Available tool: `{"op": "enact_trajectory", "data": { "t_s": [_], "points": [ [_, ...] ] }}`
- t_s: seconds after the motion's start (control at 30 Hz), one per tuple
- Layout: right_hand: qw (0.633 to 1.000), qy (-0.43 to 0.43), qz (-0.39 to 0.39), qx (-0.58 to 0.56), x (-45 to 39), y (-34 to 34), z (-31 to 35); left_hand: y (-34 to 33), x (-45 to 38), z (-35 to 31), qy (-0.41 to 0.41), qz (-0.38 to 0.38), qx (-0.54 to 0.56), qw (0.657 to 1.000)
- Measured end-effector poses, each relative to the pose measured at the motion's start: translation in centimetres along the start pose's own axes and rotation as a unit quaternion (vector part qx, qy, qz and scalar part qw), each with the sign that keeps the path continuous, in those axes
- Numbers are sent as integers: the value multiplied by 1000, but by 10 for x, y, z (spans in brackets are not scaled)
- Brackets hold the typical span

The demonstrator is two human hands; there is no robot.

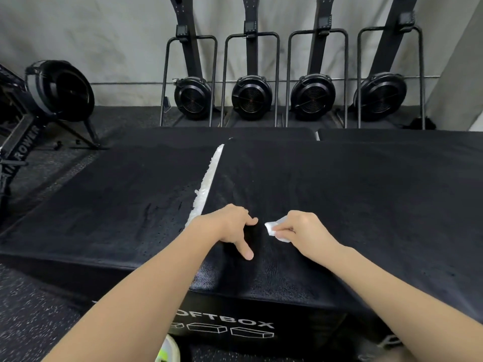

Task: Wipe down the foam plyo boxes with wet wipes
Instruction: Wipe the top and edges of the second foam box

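Foam box (pixel 326 194) front reads "OFTBOX"

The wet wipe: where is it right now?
In the head view, the wet wipe is pinched in the right hand, on the nearer plyo box, beside the left hand.

Box front, white lettering: "OFTBOX" can be read on the near face of the black foam plyo box (pixel 261 325); the left forearm (pixel 146 291) covers the start of the word.
Box front, signs: below the lettering stand white outline drawings of boxes (pixel 227 331) in a row.
Rower frame, white lettering: "ROWER" runs along the slanted black beam of the rowing machine (pixel 23 142) at far left; further letters beside it are too blurred to read.
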State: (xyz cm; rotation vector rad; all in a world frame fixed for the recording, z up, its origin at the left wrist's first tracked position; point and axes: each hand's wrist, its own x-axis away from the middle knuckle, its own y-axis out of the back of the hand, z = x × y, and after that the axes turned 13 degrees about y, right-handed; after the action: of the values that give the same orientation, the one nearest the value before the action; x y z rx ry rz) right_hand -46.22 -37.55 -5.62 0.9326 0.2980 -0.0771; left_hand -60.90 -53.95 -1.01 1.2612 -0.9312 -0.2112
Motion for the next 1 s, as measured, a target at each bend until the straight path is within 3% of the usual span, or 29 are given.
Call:
{"op": "enact_trajectory", "data": {
  "t_s": [0.17,0.33,0.5,0.77,1.0],
  "points": [
    [996,-74,-41,27,-15,-7,-10,0,0,-6,4,25,-60,998],
    [999,-47,1,-11,17,0,32,-8,0,-4,-6,-4,-50,999],
    [1000,-6,-7,-10,59,-9,58,-9,-1,-4,-6,-5,-63,998],
    [997,-70,-41,18,27,-11,41,-10,2,-4,-4,-18,-53,998],
    [998,-49,-23,-6,69,-25,73,-13,5,-3,-7,-22,-44,999]
  ]
}}
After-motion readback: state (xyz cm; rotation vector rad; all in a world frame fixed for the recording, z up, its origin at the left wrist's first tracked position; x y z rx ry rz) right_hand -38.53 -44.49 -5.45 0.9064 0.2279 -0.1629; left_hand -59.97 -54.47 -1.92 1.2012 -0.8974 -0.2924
